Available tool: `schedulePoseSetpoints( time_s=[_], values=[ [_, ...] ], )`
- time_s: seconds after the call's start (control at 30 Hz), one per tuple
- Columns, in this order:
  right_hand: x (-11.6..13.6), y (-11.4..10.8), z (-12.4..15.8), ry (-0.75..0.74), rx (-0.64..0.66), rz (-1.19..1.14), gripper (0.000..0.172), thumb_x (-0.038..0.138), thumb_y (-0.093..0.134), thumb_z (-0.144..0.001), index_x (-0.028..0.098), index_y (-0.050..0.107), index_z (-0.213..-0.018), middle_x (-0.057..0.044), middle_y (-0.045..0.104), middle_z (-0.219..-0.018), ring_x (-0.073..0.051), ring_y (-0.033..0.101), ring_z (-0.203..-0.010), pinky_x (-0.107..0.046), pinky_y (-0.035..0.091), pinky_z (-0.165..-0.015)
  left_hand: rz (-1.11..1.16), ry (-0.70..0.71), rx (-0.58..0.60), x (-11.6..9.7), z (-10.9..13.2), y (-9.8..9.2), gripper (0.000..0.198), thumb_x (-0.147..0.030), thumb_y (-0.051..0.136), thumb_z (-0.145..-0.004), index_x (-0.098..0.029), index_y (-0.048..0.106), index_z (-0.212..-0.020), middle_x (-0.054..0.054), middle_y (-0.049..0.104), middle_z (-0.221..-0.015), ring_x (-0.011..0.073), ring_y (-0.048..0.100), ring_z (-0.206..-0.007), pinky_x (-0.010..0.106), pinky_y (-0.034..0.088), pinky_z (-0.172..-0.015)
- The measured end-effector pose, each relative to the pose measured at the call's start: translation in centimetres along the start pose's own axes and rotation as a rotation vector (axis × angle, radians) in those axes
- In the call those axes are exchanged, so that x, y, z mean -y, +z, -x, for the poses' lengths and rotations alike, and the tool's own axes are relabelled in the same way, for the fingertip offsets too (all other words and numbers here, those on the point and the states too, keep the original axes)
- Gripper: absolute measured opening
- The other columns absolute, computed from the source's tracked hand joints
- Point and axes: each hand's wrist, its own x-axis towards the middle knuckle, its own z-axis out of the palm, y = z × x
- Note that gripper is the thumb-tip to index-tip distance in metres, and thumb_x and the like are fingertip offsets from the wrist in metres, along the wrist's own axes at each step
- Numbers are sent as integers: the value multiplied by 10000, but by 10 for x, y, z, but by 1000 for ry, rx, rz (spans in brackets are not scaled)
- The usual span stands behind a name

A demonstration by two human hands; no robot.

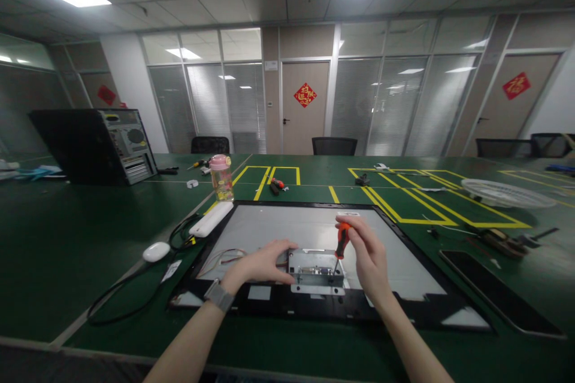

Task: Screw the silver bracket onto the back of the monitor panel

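Observation:
A flat display panel (287, 221) with a black frame lies on the table, its pale grey back facing up. On its near part sits a silver metal bracket (309, 280) with connectors along it. My left hand (265, 263) grips the bracket's left end, thumb on the near side and fingers on the far side. In my right hand (371, 254) is a red and black screwdriver (342, 240), held nearly upright. Its tip meets the bracket near the right end; the screw there is too small to make out. Thin wires (222, 257) run left of the bracket.
Left of the panel are a white power strip (211, 219), a white mouse (156, 252) and black cables. A pink-lidded bottle (221, 178) and an open computer case (90, 146) stand farther back. A black phone-like slab (498, 290) lies on the right.

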Motion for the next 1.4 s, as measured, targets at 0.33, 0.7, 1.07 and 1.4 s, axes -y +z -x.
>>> schedulePoseSetpoints(
  time_s=[0.33,0.7,1.07,1.4],
  values=[
    [-2,1,-1,-34,7,20,171,296,564,-889,248,675,-1010,-67,651,-959,-235,616,-928,-397,477,-837,3,4,-5,-2,-1,0,781,-385,776,-648,-233,453,-1344,73,484,-1359,283,445,-1260,357,337,-1068],
    [-5,3,-1,-22,-30,41,159,297,635,-840,243,667,-986,-61,641,-921,-225,614,-865,-392,496,-805,3,-12,-1,-5,1,-2,782,-400,766,-646,-250,454,-1347,65,473,-1379,290,428,-1281,361,325,-1082],
    [-3,0,1,92,10,-74,261,335,485,-930,234,651,-1104,-69,700,-968,-221,678,-825,-379,527,-755,-2,-6,13,-3,1,-2,793,-386,768,-657,-236,436,-1361,76,461,-1391,288,412,-1293,365,318,-1085],
    [-2,2,-2,-4,-33,-24,110,293,648,-828,239,692,-912,-52,641,-897,-216,588,-867,-354,468,-770,-8,-11,4,-4,1,-1,797,-384,775,-646,-224,446,-1354,81,459,-1399,294,412,-1297,361,315,-1088]
  ],
)
